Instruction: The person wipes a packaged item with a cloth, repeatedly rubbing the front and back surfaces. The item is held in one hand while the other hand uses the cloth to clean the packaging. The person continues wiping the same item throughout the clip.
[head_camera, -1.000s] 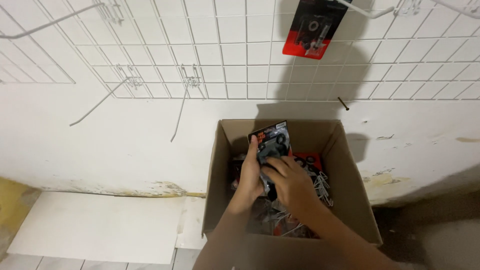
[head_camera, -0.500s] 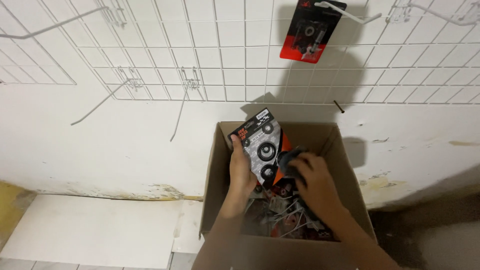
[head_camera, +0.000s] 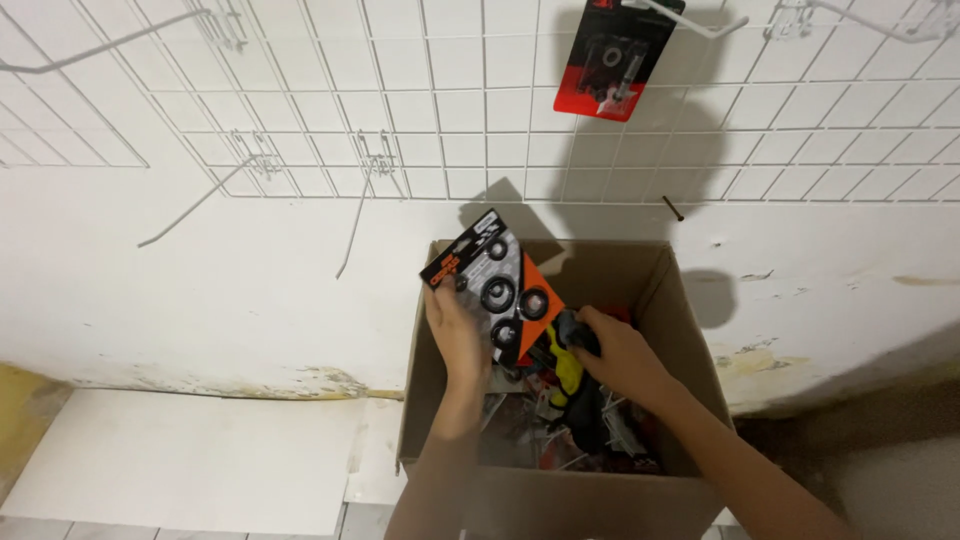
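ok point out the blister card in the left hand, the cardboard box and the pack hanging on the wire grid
blister card (head_camera: 497, 285), head view, on its clear front with the black rings
cardboard box (head_camera: 690, 330), head view, on the bare inner right wall
hanging pack (head_camera: 615, 65), head view, on the middle of its red and black card

Your open brown cardboard box (head_camera: 690, 330) sits on the floor against the white wall. Above it hangs the white wire grid panel (head_camera: 450, 100), with a red and black blister pack (head_camera: 618, 62) on a hook, up and right. Inside the box, your left hand (head_camera: 458, 335) lifts a black and orange carded pack of rings (head_camera: 492, 285); your right hand (head_camera: 620, 355) is just right of it, among the packets.
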